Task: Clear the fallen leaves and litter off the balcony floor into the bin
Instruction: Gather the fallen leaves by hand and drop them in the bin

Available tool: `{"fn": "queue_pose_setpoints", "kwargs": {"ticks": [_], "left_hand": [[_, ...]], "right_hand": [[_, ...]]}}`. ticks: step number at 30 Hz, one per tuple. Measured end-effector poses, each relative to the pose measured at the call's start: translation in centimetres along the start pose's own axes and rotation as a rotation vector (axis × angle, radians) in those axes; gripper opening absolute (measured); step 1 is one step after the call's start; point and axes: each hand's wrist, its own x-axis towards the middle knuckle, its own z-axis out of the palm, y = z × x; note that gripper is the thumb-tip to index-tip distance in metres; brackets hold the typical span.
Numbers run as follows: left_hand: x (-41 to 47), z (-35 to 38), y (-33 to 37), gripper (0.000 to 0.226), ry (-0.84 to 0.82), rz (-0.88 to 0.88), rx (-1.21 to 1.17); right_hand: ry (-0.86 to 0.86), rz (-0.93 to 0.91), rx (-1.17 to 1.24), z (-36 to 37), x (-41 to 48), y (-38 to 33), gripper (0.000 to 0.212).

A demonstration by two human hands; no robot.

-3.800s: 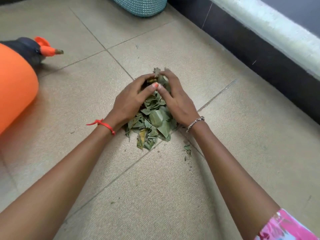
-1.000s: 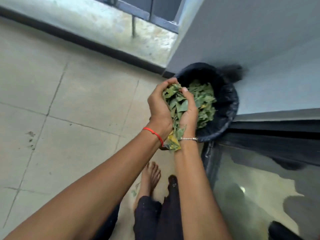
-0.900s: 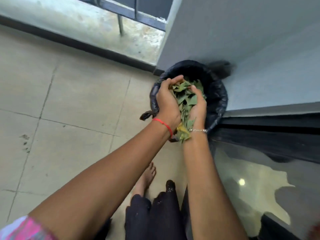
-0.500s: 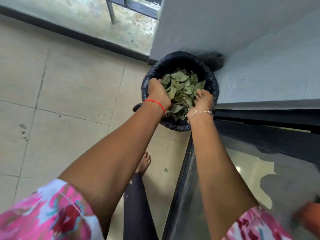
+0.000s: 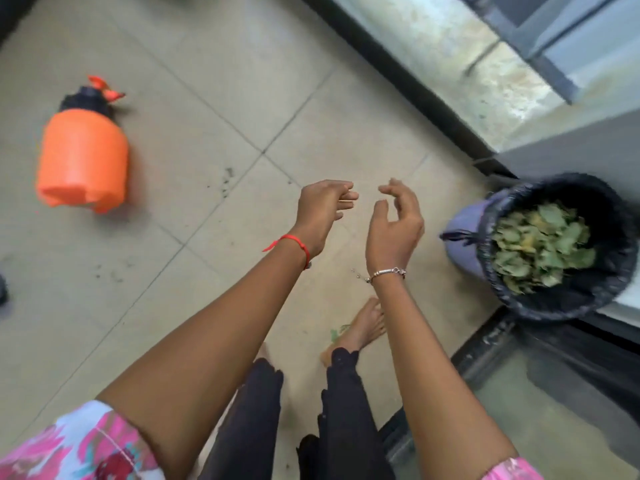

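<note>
Home balcony: tiled floor (image 5: 214, 81), railing (image 5: 540, 53), garden sprayer (image 5: 83, 157).

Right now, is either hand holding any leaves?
No, both the left hand and the right hand are empty, and the leaves lie in the bin.

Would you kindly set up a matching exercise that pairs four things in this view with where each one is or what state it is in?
Things:
1. orange sprayer
2. bin
3. left hand
4. stray leaf

Places or states:
A. on the floor beside the bare foot
B. on the tiles at far left
C. lined with a black bag, holding green leaves
D. holding nothing, red thread at the wrist

Pairs: 1-B, 2-C, 3-D, 4-A
</note>
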Motion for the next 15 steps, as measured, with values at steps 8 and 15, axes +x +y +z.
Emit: {"fn": "queue_pose_setpoints", "kwargs": {"ticks": [8, 15], "left_hand": [[7.0, -16.6, -6.1, 0.018, 0.300, 0.131, 0.101], [17.4, -23.9, -15.8, 0.074, 0.366, 0.386, 0.388]], "right_hand": [[-0.574, -0.171, -0.165, 15.5, -4.4, 3.9, 0.033], [-0.937, -0.535, -0.483, 29.2, -0.1, 13.3, 0.062]]}}
